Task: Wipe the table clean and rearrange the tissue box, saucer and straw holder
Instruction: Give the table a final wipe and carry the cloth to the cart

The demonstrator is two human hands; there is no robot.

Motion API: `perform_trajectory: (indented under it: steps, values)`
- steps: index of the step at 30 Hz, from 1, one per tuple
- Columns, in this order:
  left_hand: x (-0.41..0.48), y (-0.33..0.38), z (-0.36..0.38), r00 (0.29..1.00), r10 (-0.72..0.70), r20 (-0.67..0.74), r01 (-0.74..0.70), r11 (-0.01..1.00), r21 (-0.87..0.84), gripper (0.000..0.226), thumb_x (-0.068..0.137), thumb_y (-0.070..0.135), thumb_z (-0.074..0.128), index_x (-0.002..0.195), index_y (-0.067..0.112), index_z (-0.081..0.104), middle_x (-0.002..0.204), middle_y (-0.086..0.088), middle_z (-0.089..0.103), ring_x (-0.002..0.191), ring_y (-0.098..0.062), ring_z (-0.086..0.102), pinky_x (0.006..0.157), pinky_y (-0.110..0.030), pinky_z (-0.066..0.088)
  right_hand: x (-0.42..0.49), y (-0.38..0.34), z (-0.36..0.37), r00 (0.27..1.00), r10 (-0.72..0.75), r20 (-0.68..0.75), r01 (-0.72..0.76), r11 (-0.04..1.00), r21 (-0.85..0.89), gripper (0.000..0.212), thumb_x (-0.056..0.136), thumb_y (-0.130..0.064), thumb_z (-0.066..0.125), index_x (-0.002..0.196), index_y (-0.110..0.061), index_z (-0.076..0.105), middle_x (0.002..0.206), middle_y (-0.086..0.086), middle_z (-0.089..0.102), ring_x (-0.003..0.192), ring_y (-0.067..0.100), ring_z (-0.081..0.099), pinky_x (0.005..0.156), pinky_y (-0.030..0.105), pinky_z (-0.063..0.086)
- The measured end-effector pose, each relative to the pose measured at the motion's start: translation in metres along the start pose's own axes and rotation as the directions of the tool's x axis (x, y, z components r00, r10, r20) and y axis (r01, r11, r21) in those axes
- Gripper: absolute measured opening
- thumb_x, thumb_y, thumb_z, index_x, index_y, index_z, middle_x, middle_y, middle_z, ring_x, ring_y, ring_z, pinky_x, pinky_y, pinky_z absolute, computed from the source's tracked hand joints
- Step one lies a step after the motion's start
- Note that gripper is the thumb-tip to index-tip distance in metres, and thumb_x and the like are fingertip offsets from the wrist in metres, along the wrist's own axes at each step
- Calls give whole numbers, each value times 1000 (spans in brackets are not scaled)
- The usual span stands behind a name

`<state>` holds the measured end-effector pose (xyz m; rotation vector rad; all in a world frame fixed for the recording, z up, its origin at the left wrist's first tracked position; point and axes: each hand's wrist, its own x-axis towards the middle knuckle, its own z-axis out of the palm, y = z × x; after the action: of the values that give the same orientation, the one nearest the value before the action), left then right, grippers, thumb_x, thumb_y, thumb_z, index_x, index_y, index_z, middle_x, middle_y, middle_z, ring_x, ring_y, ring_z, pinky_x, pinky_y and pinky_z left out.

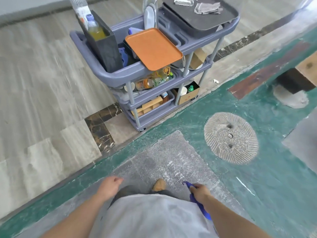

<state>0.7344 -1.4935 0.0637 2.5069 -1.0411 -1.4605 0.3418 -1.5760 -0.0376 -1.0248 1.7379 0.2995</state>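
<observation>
Two hands low, right hand [200,191] gripping blue cloth [197,203], left hand [109,185] loosely curled, cart [120,76] ahead

The cart [109,78] looks like matt grey plastic, its posts smooth. The orange tray [152,48] is matt plastic; the black tray [202,18] finely textured. Floor paint [257,177] is worn, rough green; tiles [42,74] are smooth stone.

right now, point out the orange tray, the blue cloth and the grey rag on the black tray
orange tray [153,48], head view, middle of its flat surface
blue cloth [199,206], head view, strip hanging below the right hand
grey rag [208,8], head view, middle of the crumpled fabric
</observation>
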Motion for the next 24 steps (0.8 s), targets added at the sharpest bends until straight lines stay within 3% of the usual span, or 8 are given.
perform_trajectory:
  steps: [4,6,9,13,15,17,20,24]
  values:
    - [29,8,-29,997,-75,4,74,995,61,34,102,21,51,76,9,69,89,-17,69,88,-32,64,70,-36,39,-11,-122,-34,988,-157,-7,156,981,116,24,92,-43,62,106,-28,76,99,8,79,95,28,74,93,38,57]
    - [47,14,-40,994,-107,16,105,992,65,37,103,22,51,69,13,62,78,-10,59,73,-25,56,63,-34,32,-14,-180,-51,976,-220,-9,219,969,110,22,102,-35,58,116,-26,72,98,8,76,87,24,67,82,29,48]
    - [84,22,-56,985,-172,7,172,984,39,37,101,22,52,65,12,47,70,-10,51,63,-24,50,60,-35,26,8,-243,-69,960,-281,-12,280,954,106,27,106,-33,53,128,-26,68,94,3,73,86,22,66,81,29,47]
    - [135,53,-80,980,-200,5,200,980,14,39,102,23,50,64,14,47,74,-7,54,78,-27,56,67,-33,36,38,-298,-94,951,-310,-18,311,947,79,28,105,-32,54,126,-26,71,88,0,71,87,22,66,87,33,52]
    - [155,86,-97,983,-185,10,185,981,-57,33,104,29,51,76,14,61,88,-10,64,89,-28,58,78,-32,43,56,-313,-110,954,-299,-35,301,950,87,25,105,-31,55,123,-27,71,85,-3,69,85,19,64,83,28,48]
    - [174,126,-117,993,-114,-4,114,990,-86,31,103,32,53,87,9,67,95,-15,68,91,-31,63,75,-33,42,63,-325,-128,971,-235,-36,238,965,110,22,100,-35,58,113,-31,75,81,-4,69,79,16,64,85,30,51]
    - [190,196,-151,995,48,-89,-59,991,-124,26,100,32,58,76,24,62,81,3,67,86,-21,67,74,-34,45,88,-330,-156,978,-199,-70,208,965,160,20,99,-31,62,106,-29,80,78,-2,68,70,10,59,81,29,50]
    - [196,285,-202,903,276,-330,-326,939,-107,11,99,31,57,94,32,67,92,14,69,86,-7,64,79,-34,49,100,-365,-201,968,-177,-176,208,962,177,19,104,-26,58,113,-29,74,91,0,77,82,18,67,74,23,49]
